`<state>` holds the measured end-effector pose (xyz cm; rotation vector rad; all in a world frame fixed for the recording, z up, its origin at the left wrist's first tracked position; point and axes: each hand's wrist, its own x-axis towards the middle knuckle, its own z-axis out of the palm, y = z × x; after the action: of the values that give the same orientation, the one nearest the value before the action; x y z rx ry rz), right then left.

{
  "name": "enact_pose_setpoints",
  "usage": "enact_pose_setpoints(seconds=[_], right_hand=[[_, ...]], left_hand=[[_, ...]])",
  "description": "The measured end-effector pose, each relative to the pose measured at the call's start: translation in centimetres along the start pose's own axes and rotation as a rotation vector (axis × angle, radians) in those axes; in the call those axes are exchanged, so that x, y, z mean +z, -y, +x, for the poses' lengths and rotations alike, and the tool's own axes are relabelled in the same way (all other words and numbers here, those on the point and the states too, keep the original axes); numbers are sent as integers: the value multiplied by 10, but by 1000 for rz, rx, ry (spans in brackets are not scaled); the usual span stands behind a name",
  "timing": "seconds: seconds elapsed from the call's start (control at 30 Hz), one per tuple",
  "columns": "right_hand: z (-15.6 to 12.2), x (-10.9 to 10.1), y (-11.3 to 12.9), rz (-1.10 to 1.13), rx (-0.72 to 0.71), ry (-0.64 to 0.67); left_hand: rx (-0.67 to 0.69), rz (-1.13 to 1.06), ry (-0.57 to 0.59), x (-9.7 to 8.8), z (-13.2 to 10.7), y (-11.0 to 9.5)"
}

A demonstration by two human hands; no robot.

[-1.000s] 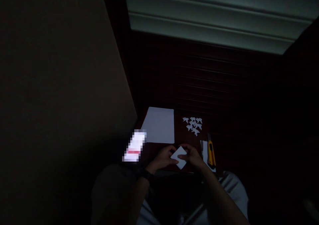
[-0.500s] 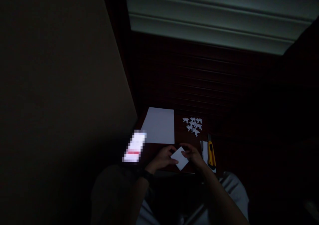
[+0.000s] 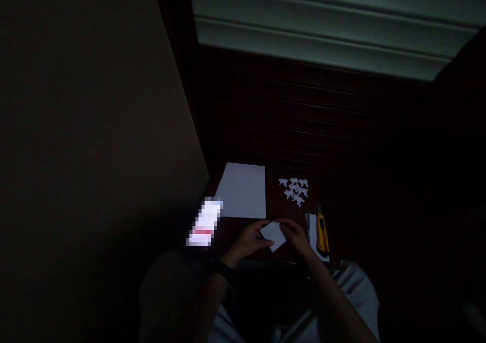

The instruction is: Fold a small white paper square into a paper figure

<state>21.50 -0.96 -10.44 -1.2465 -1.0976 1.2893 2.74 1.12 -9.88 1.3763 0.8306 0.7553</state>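
Note:
Between my two hands is a small square piece of white paper (image 3: 274, 235), tilted so that a corner points toward me. My left hand (image 3: 250, 237) grips its left side, the thumb on top and the fingers at the far edge. On the right edge, my right hand (image 3: 295, 234) pinches the paper near its upper corner; some of those fingers are hidden. Beyond the right hand lies a cluster of several small folded white paper figures (image 3: 294, 191). A yellow utility knife (image 3: 322, 235) rests on white paper strips (image 3: 312, 232) just right of that hand.
A stack or sheet of white paper (image 3: 243, 191) lies at the back left of the dark table (image 3: 228, 227). A glowing, blurred-out phone (image 3: 206, 222) is at the left edge. A wall (image 3: 114, 105) rises on the left, with pale slats (image 3: 322, 24) at the back. The room is dim.
The paper square has turned a little in my hands, its near corner shifting away from me. My right thumb has moved off the paper's face toward its right edge.

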Motion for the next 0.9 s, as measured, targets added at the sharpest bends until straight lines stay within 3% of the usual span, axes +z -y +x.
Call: enact_pose_setpoints(seconds=[0.3, 0.47, 0.6, 0.9], right_hand=[[-13, -1, 21, 182, 130, 138], [-14, -3, 27, 219, 119, 232], [-14, -7, 27, 291, 95, 296], [-12, -12, 40, 164, 142, 573]], left_hand=[[-37, -9, -114, -2, -2, -9], [-56, 51, -250, -9, 3, 0], [3, 135, -349, -13, 7, 8], [74, -4, -206, -11, 3, -1]])
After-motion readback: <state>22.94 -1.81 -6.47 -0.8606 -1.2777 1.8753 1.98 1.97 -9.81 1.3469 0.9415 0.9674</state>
